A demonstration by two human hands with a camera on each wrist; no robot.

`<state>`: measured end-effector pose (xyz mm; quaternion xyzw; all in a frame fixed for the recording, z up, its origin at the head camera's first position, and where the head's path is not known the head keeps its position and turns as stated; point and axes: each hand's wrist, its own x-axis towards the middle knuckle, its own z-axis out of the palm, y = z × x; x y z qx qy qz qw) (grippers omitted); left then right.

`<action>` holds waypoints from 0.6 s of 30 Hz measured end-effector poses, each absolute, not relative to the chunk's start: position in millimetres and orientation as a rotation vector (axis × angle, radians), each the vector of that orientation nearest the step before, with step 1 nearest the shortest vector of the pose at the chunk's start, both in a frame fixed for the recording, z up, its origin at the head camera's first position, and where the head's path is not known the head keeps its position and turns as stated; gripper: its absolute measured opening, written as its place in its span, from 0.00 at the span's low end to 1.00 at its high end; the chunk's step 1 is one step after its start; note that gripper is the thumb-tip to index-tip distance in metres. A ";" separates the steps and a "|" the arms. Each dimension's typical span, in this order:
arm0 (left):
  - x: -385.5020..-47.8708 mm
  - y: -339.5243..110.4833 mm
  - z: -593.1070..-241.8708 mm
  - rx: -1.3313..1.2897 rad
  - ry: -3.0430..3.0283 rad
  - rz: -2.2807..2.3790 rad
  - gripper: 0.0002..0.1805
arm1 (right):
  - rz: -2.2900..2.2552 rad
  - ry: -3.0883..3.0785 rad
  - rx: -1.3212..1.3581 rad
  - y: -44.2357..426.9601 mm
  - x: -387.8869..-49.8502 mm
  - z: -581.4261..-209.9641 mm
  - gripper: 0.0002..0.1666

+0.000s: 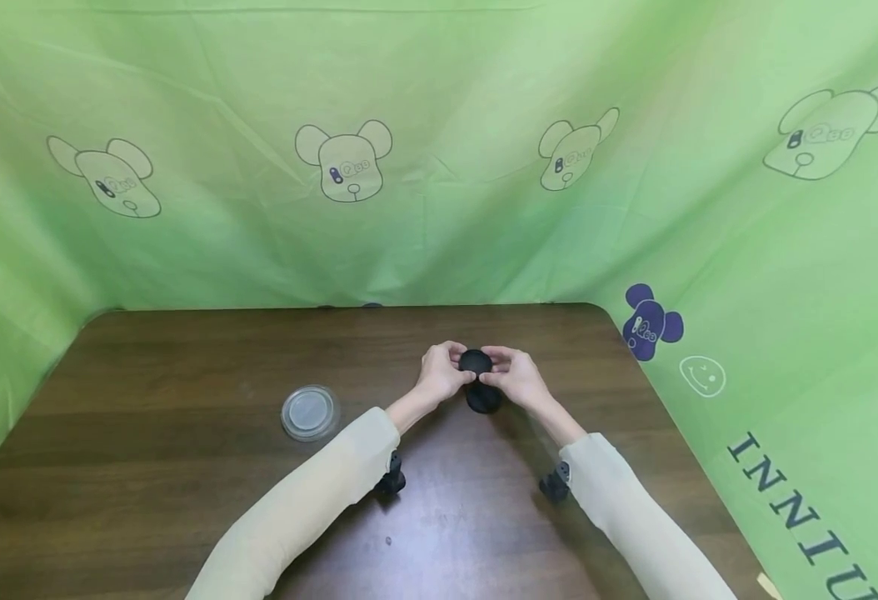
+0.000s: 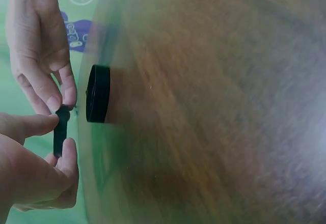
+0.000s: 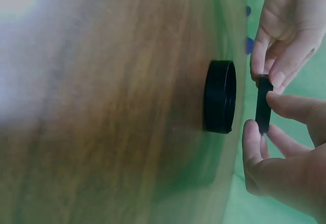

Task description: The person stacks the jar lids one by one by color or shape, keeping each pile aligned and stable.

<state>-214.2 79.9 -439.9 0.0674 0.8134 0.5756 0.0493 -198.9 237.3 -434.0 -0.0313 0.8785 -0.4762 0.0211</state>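
Observation:
A thin, round black disc (image 1: pixel 475 361) is held up in the air between both hands. My left hand (image 1: pixel 441 371) pinches one edge of it with thumb and fingers, while the right hand (image 1: pixel 517 379) grips the opposite edge. From the side, in the left wrist view, the disc (image 2: pixel 60 132) looks narrow and flat. Beneath the hands, on the table, sits a short black cylindrical piece (image 1: pixel 484 400); in the right wrist view this piece (image 3: pixel 220 96) shows a raised rim and stands apart from the disc.
On the brown wooden table (image 1: pixel 184 492) a round, clear dish or lid (image 1: pixel 310 413) lies left of the hands. A green printed curtain (image 1: pixel 439 242) hangs behind the table and along its sides. Small black devices (image 1: pixel 555 483) are fixed under the wrists.

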 end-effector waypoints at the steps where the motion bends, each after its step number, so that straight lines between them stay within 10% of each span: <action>1: -213.0 80.1 -440.4 0.207 2.473 1.758 0.22 | -1.489 2.721 -0.100 237.8 -197.2 -434.6 0.29; 18: -193.5 79.6 -445.5 0.277 2.482 1.720 0.22 | -1.488 2.727 -0.132 240.6 -172.7 -435.9 0.29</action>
